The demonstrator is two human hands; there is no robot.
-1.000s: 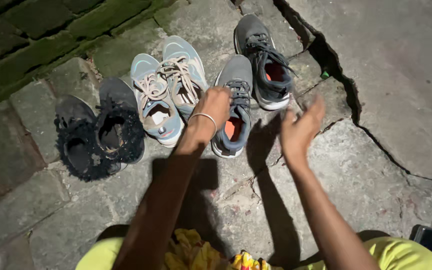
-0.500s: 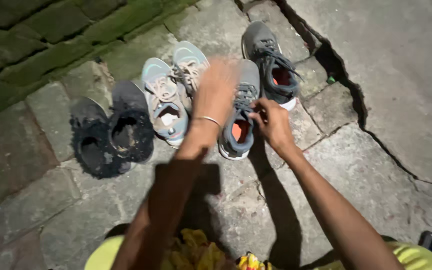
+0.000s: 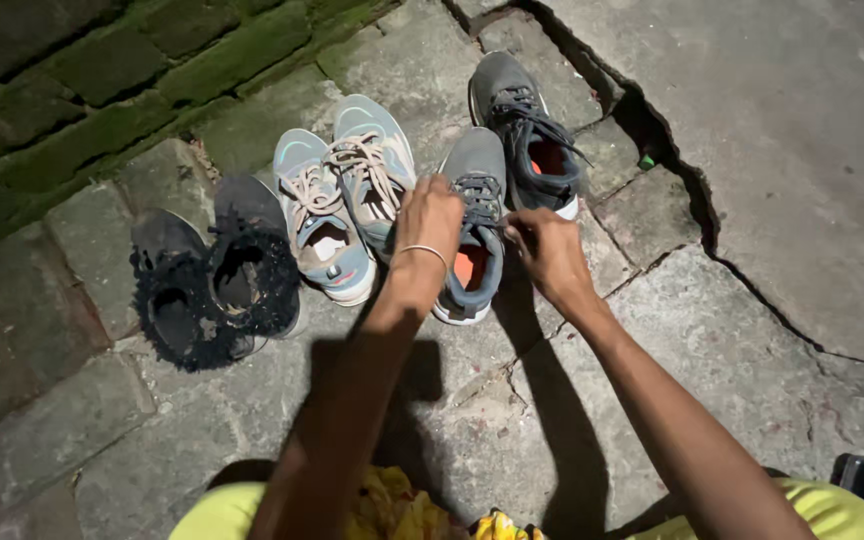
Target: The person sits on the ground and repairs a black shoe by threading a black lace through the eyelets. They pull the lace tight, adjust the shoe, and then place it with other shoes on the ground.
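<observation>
Grey shoe (image 3: 474,235) between both hands.

No packages, labels, signs or screens are visible in this view.
</observation>
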